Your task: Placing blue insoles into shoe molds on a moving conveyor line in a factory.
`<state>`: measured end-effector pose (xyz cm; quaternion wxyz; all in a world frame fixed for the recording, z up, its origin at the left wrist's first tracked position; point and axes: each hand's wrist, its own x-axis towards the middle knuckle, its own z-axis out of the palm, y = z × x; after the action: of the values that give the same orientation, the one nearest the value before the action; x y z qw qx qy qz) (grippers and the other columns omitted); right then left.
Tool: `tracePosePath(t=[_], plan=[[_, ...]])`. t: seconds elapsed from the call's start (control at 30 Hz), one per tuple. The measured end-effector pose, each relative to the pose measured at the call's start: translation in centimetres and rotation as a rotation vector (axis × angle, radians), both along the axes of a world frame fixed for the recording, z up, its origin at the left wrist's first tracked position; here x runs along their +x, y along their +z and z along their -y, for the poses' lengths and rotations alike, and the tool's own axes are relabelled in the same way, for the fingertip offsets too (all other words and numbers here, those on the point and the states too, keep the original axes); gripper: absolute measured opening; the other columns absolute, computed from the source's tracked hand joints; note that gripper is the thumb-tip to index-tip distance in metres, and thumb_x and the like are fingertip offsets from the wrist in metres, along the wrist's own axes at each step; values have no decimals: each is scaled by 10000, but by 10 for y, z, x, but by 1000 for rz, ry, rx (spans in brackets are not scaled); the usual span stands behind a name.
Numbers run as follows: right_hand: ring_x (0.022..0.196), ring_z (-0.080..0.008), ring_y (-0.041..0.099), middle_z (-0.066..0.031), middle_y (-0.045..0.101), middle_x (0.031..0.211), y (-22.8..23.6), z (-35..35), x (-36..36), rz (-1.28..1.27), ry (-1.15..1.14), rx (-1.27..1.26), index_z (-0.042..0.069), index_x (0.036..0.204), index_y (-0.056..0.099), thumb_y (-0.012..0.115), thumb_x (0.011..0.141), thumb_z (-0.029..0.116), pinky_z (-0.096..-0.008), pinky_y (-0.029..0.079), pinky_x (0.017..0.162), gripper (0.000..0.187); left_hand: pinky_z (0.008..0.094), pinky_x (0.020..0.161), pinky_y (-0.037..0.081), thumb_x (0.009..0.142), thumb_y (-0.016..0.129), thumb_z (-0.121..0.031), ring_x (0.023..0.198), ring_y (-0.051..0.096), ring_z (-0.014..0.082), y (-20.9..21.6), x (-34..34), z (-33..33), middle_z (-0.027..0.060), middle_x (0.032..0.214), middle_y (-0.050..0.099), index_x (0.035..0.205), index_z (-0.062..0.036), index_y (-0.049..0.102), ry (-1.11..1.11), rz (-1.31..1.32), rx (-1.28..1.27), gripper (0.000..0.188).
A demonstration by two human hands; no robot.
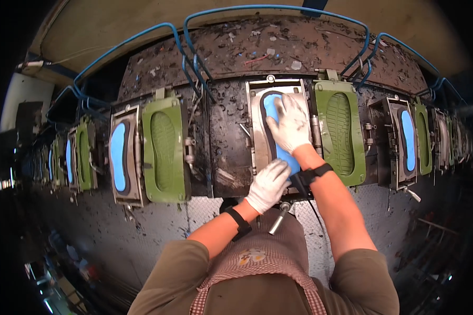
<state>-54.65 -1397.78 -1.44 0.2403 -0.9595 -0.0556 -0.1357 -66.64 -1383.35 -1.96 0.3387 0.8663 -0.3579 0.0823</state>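
Observation:
A blue shoe insole [269,103] lies lengthwise in the metal sole mould [255,97] before me, a dark rim showing around it. My right hand [290,124], in a soiled white glove, rests flat on its middle and toe part with the fingers stretched out. At the near heel end, my gloved left hand [268,185] has its fingers bent together against the insole's left edge; the fingertips are partly hidden. Both hands cover much of the insole. Hinged to the right of the mould stands its open green half [340,134], with a tread pattern inside.
Similar moulds run along both sides, including one with a blue insole [119,157] beside a green half [165,149] and another insole [408,142] at right. Blue tube rails [278,7] arch behind. A metal handle [279,219] juts toward my apron. Scraps litter the back ledge [220,50].

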Motion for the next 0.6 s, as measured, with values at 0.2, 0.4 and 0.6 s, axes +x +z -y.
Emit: tracePosePath(t=[0.2, 0.4, 0.6], plan=[[1288, -426, 419, -263, 423, 1407, -15, -6, -13, 42, -60, 66, -23, 1274, 524, 668, 807, 259, -457, 350, 1096, 564, 420, 924, 494, 755, 719, -136, 1097, 590, 343, -2, 14, -19, 157, 1116, 613, 1091, -8, 620, -144, -31, -9, 374], [1372, -394, 346, -248, 338, 1497, -11, -9, -19, -130, -32, 24, -23, 1378, 449, 642, 865, 302, -427, 282, 1143, 637, 410, 909, 499, 757, 717, -141, 1103, 594, 325, -7, 12, -29, 139, 1119, 620, 1092, -24, 628, -126, 32, -25, 366], [1075, -334, 552, -136, 568, 1126, 42, -27, 22, -150, 194, -206, 84, 1100, 581, 584, 852, 261, -455, 440, 934, 305, 397, 898, 511, 750, 714, -127, 1093, 605, 309, -3, 8, -32, 129, 1107, 624, 1092, -28, 635, -93, 43, -11, 365]])
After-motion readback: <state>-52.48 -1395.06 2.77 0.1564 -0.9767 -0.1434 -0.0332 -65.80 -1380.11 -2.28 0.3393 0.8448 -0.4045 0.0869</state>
